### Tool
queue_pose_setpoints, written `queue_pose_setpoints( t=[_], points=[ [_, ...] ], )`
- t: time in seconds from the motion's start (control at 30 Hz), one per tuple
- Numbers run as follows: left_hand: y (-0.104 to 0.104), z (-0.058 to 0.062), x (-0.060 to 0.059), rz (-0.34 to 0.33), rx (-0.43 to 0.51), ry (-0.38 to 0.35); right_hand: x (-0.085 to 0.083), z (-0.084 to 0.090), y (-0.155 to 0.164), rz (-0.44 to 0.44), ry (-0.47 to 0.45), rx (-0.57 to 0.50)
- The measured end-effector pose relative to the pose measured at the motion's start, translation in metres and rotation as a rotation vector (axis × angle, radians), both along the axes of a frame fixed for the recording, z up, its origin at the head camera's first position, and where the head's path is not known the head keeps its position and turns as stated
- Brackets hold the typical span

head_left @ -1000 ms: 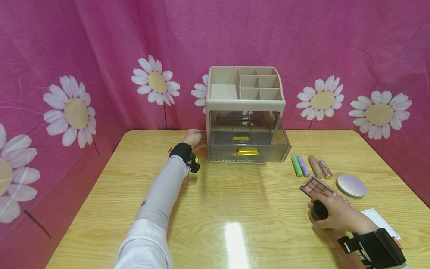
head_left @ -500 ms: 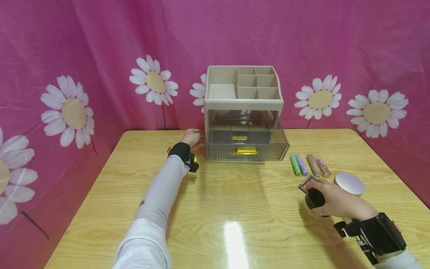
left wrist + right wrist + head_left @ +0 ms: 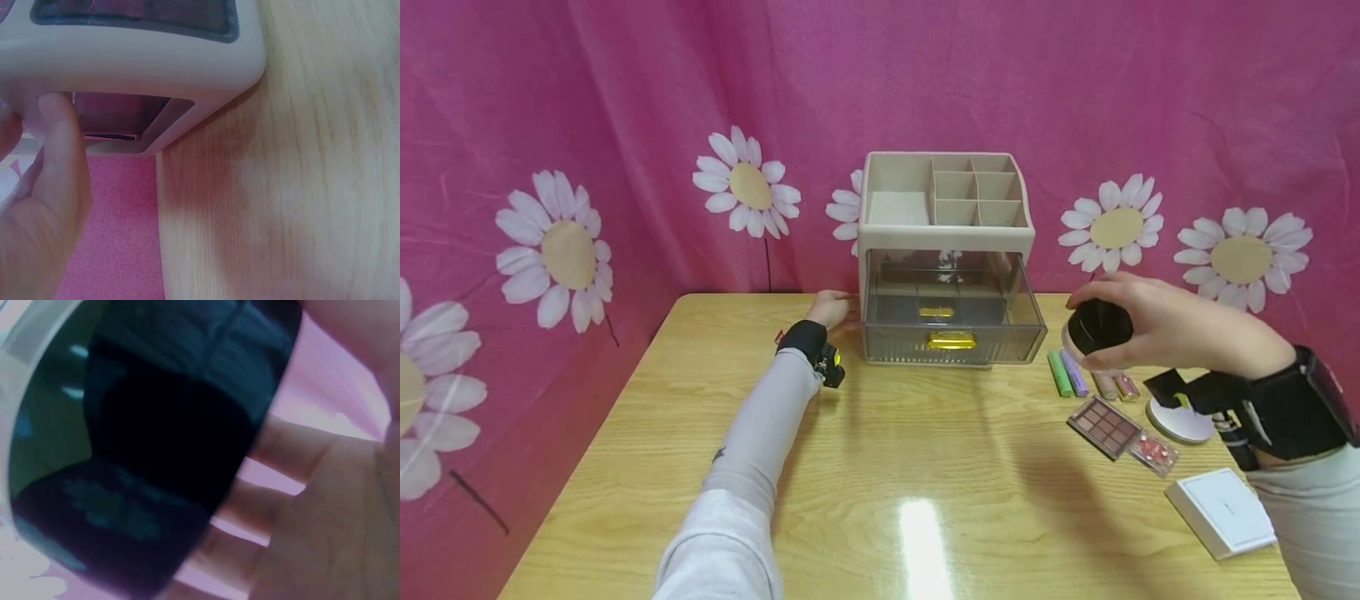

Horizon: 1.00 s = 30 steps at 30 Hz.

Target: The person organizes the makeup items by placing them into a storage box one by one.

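Observation:
A beige cosmetics organizer (image 3: 946,238) stands at the back of the table, its smoky clear drawer (image 3: 891,342) pulled forward. My left hand (image 3: 832,309) holds the organizer's left side; in the left wrist view, the thumb (image 3: 59,144) lies at the edge of a side opening, with other fingertips partly out of frame. Raised to the right of the drawer, my right hand (image 3: 1172,327) grips a round jar (image 3: 1101,327) with a black lid by its sides. That lid fills much of the right wrist view, where the jar (image 3: 169,425) looks dark, glossy and blurred.
Under and near the right hand lie green (image 3: 1060,373) and purple (image 3: 1074,372) tubes, two brownish tubes (image 3: 1107,386), an eyeshadow palette (image 3: 1103,427), a small clear red-patterned case (image 3: 1154,452), a round silvery compact (image 3: 1180,422) and a white box (image 3: 1221,510). A pink flowered curtain (image 3: 775,67) hangs behind.
My right hand has lifted the jar off the table beside the palette and raised it toward the back, uncovering the palette and white box. The left hand stays on the organizer.

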State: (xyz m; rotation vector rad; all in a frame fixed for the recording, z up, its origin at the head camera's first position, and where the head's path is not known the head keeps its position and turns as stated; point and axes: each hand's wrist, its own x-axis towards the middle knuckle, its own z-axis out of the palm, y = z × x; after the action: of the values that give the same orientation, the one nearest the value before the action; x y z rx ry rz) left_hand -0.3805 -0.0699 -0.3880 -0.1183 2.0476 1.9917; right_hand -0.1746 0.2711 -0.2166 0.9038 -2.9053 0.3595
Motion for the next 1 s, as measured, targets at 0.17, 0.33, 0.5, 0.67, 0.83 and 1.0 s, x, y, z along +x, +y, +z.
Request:
queue_pose_setpoints(
  t=[0.17, 0.33, 0.5, 0.67, 0.83, 1.0],
  points=[
    [-0.01, -0.057, -0.054, -0.047, 0.088, 0.057, -0.017, 0.033, -0.015, 0.102, 0.017, 0.017],
    [-0.006, -0.021, -0.016, -0.021, 0.023, 0.028, -0.032, 0.055, -0.036, 0.177, -0.004, 0.079],
    [0.0, 0.025, 0.027, -0.018, -0.045, -0.01, -0.043, 0.069, -0.058, 0.232, -0.096, 0.106],
    [-0.001, 0.037, 0.038, -0.035, -0.041, -0.023, -0.057, 0.074, -0.085, 0.282, -0.128, 0.15],
    [-0.002, 0.023, 0.024, -0.019, -0.005, -0.029, -0.074, 0.071, -0.112, 0.289, -0.147, 0.194],
    [-0.002, 0.007, 0.009, -0.002, -0.02, -0.01, -0.089, 0.059, -0.137, 0.318, -0.153, 0.208]
  ],
)
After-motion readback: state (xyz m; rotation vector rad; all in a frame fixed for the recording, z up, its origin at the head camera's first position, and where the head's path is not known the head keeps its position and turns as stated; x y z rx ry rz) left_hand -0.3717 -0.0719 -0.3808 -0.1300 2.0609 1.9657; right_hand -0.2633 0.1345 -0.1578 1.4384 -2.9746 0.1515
